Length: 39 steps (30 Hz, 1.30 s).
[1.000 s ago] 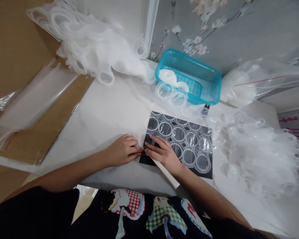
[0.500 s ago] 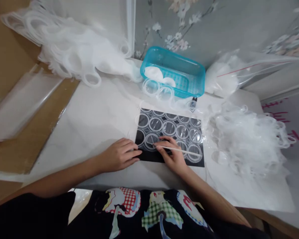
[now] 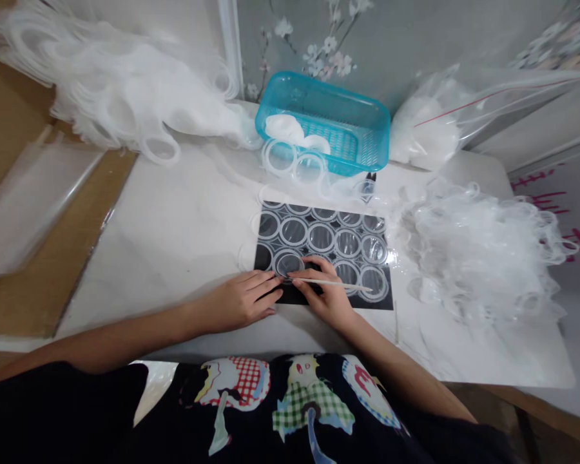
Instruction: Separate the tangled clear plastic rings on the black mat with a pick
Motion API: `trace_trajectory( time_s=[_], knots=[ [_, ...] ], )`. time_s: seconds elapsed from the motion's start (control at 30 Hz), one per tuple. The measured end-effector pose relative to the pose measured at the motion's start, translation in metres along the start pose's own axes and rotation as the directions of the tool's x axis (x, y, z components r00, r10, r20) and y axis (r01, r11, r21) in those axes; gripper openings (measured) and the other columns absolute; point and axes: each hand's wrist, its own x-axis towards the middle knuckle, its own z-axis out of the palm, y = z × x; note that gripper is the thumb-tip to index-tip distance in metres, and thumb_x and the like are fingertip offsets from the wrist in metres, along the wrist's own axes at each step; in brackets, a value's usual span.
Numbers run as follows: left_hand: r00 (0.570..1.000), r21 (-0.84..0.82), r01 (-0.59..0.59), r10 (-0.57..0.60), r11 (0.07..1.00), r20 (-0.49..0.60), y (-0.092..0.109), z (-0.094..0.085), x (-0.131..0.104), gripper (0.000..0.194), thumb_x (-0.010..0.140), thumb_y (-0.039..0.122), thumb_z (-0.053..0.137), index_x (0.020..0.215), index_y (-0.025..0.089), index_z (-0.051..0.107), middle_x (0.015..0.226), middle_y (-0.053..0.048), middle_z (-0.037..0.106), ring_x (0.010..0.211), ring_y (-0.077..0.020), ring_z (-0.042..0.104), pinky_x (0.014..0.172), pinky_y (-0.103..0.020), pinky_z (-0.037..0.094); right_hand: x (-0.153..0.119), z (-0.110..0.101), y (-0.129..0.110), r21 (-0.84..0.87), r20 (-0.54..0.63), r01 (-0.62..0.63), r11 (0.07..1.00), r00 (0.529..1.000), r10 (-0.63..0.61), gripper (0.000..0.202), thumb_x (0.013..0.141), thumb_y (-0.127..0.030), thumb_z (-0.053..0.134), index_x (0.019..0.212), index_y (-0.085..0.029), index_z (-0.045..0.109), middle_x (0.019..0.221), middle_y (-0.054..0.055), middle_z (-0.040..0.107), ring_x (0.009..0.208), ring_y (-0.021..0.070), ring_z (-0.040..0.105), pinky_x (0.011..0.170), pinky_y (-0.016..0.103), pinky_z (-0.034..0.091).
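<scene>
A clear plastic sheet with rows of white rings [image 3: 321, 237] lies over a black rectangular mat [image 3: 336, 301] on the white table. My right hand [image 3: 331, 299] rests on the sheet's lower part, its fingers closed around a thin pale stick [image 3: 336, 282]. The stick's tip points left, at the lower edge of a ring [image 3: 289, 264] in the front row. My left hand [image 3: 249, 298] lies flat at the mat's lower left, fingers stretched out and holding nothing. Its fingertips are close beside the stick's tip; whether they touch it I cannot tell.
Behind the mat stands a blue plastic basket [image 3: 323, 116] with white round pieces inside. Tangled ring offcuts [image 3: 483, 251] pile up at right, near a clear zip bag [image 3: 430, 132]. Stacked white ring sheets [image 3: 125, 90] fill the back left, above cardboard [image 3: 38, 283].
My left fingertips have come closer to the stick's tip, which has shifted to the ring's lower edge. The whole view has moved slightly.
</scene>
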Motion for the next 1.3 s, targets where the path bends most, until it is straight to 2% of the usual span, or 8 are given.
trace_trajectory(
  time_s=[0.3, 0.37, 0.43, 0.5, 0.6, 0.67, 0.93, 1.3],
  knots=[
    [0.999, -0.116, 0.020, -0.023, 0.993, -0.026, 0.004, 0.003, -0.002, 0.029, 0.095, 0.024, 0.053, 0.116, 0.007, 0.063, 0.117, -0.018, 0.068, 0.111, -0.0269, 0.063, 0.096, -0.041, 0.053, -0.002, -0.004, 0.000, -0.317, 0.108, 0.301, 0.899, 0.953, -0.282, 0.024, 0.093, -0.016, 0.056, 0.109, -0.030, 0.067, 0.117, 0.002, 0.072, 0.130, 0.0306, 0.049, 0.111, 0.060, 0.027],
    [1.000, -0.152, 0.030, -0.031, 0.988, 0.000, 0.003, 0.000, 0.000, 0.033, 0.095, 0.028, 0.053, 0.117, 0.006, 0.062, 0.121, -0.019, 0.066, 0.114, -0.0282, 0.062, 0.098, -0.043, 0.052, 0.013, -0.018, 0.006, -0.381, -0.092, 0.266, 0.885, 0.942, -0.323, 0.023, 0.095, -0.018, 0.052, 0.108, -0.031, 0.066, 0.109, 0.002, 0.073, 0.121, 0.0286, 0.055, 0.111, 0.060, 0.027],
    [1.000, -0.159, 0.012, -0.010, 0.987, 0.013, 0.001, -0.004, 0.002, 0.035, 0.094, 0.032, 0.054, 0.114, 0.005, 0.063, 0.123, -0.020, 0.065, 0.113, -0.0295, 0.062, 0.097, -0.044, 0.053, 0.025, -0.036, 0.014, -0.392, -0.488, 0.095, 0.915, 0.822, -0.295, 0.024, 0.097, -0.021, 0.046, 0.108, -0.029, 0.066, 0.104, 0.005, 0.073, 0.114, 0.0273, 0.059, 0.108, 0.058, 0.033],
    [1.000, -0.164, 0.008, -0.007, 0.986, 0.003, -0.001, -0.008, 0.007, 0.036, 0.094, 0.036, 0.055, 0.112, 0.006, 0.064, 0.118, -0.020, 0.068, 0.108, -0.0286, 0.064, 0.094, -0.043, 0.054, 0.024, -0.050, 0.017, -0.295, -0.653, -0.030, 0.955, 0.736, -0.179, 0.023, 0.097, -0.022, 0.046, 0.107, -0.026, 0.067, 0.103, 0.007, 0.072, 0.112, 0.0277, 0.059, 0.103, 0.055, 0.040],
    [0.999, -0.166, -0.002, -0.005, 0.986, -0.042, 0.000, -0.007, 0.018, 0.032, 0.095, 0.034, 0.055, 0.112, 0.009, 0.064, 0.109, -0.016, 0.071, 0.104, -0.0262, 0.066, 0.093, -0.041, 0.054, -0.001, -0.053, 0.016, -0.141, -0.367, -0.035, 0.989, 0.930, -0.019, 0.019, 0.094, -0.023, 0.052, 0.100, -0.026, 0.069, 0.097, 0.006, 0.073, 0.112, 0.0285, 0.061, 0.100, 0.054, 0.045],
    [0.999, -0.166, -0.040, 0.035, 0.985, -0.037, 0.002, -0.003, 0.027, 0.030, 0.095, 0.032, 0.055, 0.112, 0.009, 0.064, 0.115, -0.017, 0.069, 0.111, -0.0269, 0.063, 0.096, -0.041, 0.053, -0.022, -0.046, 0.015, -0.070, -0.183, -0.087, 0.994, 0.980, 0.073, 0.017, 0.094, -0.026, 0.054, 0.099, -0.027, 0.070, 0.094, 0.005, 0.074, 0.114, 0.0288, 0.060, 0.103, 0.055, 0.042],
    [0.982, -0.059, -0.189, 0.190, 0.980, 0.016, 0.013, 0.017, 0.050, 0.033, 0.098, 0.034, 0.050, 0.107, 0.008, 0.067, 0.120, -0.019, 0.067, 0.115, -0.0281, 0.062, 0.100, -0.040, 0.051, -0.037, -0.036, 0.021, -0.052, -0.084, -0.145, 0.988, 0.987, 0.140, 0.016, 0.094, -0.029, 0.056, 0.098, -0.028, 0.071, 0.102, 0.004, 0.075, 0.125, 0.0288, 0.053, 0.115, 0.059, 0.025],
    [0.998, -0.164, -0.043, 0.048, 0.986, 0.027, 0.020, 0.020, 0.050, 0.040, 0.097, 0.038, 0.050, 0.114, 0.004, 0.063, 0.123, -0.021, 0.065, 0.120, -0.0290, 0.059, 0.103, -0.041, 0.050, -0.035, -0.037, 0.023, -0.220, -0.003, 0.049, 0.974, 0.999, -0.051, 0.020, 0.093, -0.021, 0.056, 0.103, -0.031, 0.070, 0.109, 0.002, 0.074, 0.133, 0.0288, 0.046, 0.117, 0.059, 0.020]
  ],
)
